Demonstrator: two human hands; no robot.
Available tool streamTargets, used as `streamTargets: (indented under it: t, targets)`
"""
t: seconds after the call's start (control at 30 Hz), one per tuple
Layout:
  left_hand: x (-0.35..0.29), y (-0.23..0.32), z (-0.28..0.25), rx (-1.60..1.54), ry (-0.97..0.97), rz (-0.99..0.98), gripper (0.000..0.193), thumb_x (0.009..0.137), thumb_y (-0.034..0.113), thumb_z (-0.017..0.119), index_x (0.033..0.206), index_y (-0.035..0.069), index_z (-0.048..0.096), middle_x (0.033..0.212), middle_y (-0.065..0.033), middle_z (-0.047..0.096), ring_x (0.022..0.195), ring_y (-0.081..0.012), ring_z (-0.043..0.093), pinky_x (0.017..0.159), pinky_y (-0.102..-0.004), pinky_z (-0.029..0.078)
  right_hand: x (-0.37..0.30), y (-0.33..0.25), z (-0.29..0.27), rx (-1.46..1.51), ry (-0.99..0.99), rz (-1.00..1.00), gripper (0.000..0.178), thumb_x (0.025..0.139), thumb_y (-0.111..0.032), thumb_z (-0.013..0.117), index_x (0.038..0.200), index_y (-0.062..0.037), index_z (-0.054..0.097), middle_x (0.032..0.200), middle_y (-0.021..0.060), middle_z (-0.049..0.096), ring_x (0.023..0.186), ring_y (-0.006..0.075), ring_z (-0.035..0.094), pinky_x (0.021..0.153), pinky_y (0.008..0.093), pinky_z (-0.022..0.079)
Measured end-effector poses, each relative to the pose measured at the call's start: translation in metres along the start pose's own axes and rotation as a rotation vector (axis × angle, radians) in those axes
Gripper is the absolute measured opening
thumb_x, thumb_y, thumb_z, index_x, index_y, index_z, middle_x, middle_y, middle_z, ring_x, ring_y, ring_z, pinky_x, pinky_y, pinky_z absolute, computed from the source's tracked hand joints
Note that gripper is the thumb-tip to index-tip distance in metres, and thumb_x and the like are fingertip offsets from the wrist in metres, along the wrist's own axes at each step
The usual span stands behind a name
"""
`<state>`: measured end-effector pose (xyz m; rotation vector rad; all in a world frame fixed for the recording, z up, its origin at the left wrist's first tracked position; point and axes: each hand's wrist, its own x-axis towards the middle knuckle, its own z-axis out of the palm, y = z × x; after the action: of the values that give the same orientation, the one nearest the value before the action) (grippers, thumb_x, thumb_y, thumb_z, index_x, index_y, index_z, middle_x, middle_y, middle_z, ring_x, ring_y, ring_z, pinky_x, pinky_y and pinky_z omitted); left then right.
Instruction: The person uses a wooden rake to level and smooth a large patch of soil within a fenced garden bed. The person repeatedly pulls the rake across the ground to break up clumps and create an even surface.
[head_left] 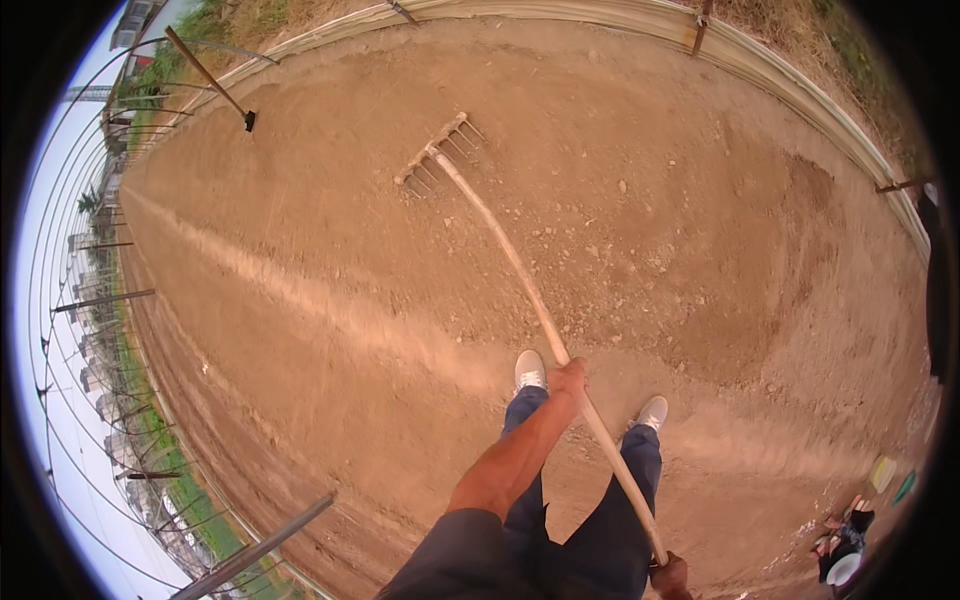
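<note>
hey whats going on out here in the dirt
A person stands on a bare soil bed, holding a long wooden rake with both hands. The left hand grips the handle midway, and the right hand holds its near end by the lower edge. The rake's toothed head is out ahead on the loose, stony earth. White shoes stand on the soil beside a pale ridge line.

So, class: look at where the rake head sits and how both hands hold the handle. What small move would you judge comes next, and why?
Probably a short pull of the rake toward the feet. Its tines rest far out on the loose, stony soil, the left hand grips mid-handle and the right hand grips the handle end, arms extended.
</note>
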<state>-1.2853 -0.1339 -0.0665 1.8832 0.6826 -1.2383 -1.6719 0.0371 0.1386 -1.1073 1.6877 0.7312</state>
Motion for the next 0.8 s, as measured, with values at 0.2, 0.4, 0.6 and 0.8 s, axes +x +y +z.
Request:
streamTargets:
  t: [0.2,0.4,0.6,0.8]
  targets:
    - [0.013,0.174,-0.030,-0.160,-0.225,0.163,0.024,0.086,0.024,0.059,0.070,0.009,0.048,0.058,-0.0023,0.046,0.047,-0.0139,0.044,0.044,-0.0296,0.041,0.045,-0.308,-0.002,0.314,-0.151,-0.308,0.011,0.071,-0.007,0.064,0.080,-0.0039,0.059,0.068,0.0094,0.059,0.058,0.0178,0.056,0.054,0.0330,0.046]
    - [-0.031,0.272,-0.049,-0.124,-0.302,0.341,0.022,0.092,0.025,0.054,0.080,0.009,0.044,0.064,-0.0008,0.043,0.050,-0.0108,0.042,0.045,-0.0266,0.043,0.023,-0.498,-0.043,0.637,-0.521,-0.461,0.014,0.073,-0.002,0.062,0.078,-0.0038,0.050,0.059,0.0009,0.045,0.044,0.0105,0.043,0.041,0.0284,0.037]
    - [-0.036,0.288,-0.053,-0.233,-0.426,0.493,0.024,0.091,0.023,0.056,0.086,0.006,0.039,0.065,-0.0020,0.043,0.049,-0.0108,0.043,0.040,-0.0274,0.040,-0.003,-0.501,-0.050,0.924,-0.771,-0.355,0.013,0.078,-0.001,0.059,0.083,-0.0043,0.048,0.057,-0.0015,0.040,0.043,0.0098,0.038,0.043,0.0281,0.034]
    - [-0.059,0.287,-0.026,-0.272,-0.491,0.466,0.021,0.090,0.016,0.057,0.079,0.007,0.041,0.066,-0.0010,0.042,0.050,-0.0084,0.043,0.040,-0.0249,0.041,-0.031,-0.456,-0.088,1.032,-0.763,-0.364,0.014,0.078,0.000,0.059,0.086,-0.0045,0.049,0.056,-0.0014,0.040,0.042,0.0104,0.039,0.044,0.0291,0.035]
